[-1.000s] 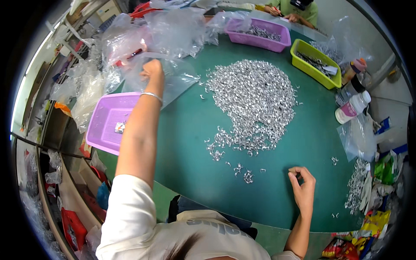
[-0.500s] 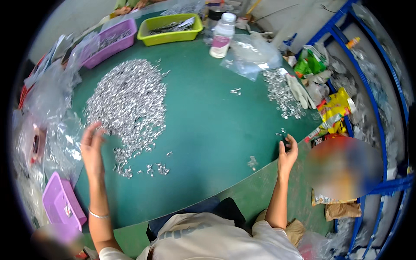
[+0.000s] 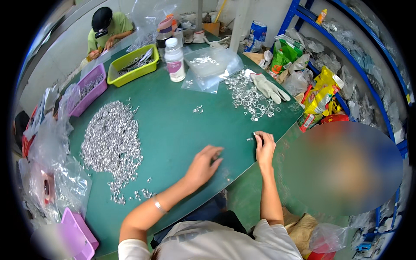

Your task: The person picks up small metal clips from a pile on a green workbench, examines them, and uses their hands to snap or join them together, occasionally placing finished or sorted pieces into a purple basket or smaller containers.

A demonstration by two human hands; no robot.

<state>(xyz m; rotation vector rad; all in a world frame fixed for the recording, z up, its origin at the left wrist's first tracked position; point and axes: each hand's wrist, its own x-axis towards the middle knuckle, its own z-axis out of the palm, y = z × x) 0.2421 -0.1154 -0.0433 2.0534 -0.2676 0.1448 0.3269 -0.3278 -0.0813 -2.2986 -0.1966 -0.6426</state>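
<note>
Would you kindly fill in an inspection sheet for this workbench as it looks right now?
Surface: green table, bare in the middle.
Job's things: large heap of small silver metal pieces on the left; smaller heap at the far right; a few loose pieces by the right hand.
Clutter: white bottle, yellow-green tray, purple tray, white glove, clear plastic bags.
Hands: left hand flat on the table; right hand with fingers pinched at the table edge.
Cables: nothing seen.
Surroundings: blue shelving with bags; another person across the table.
</note>
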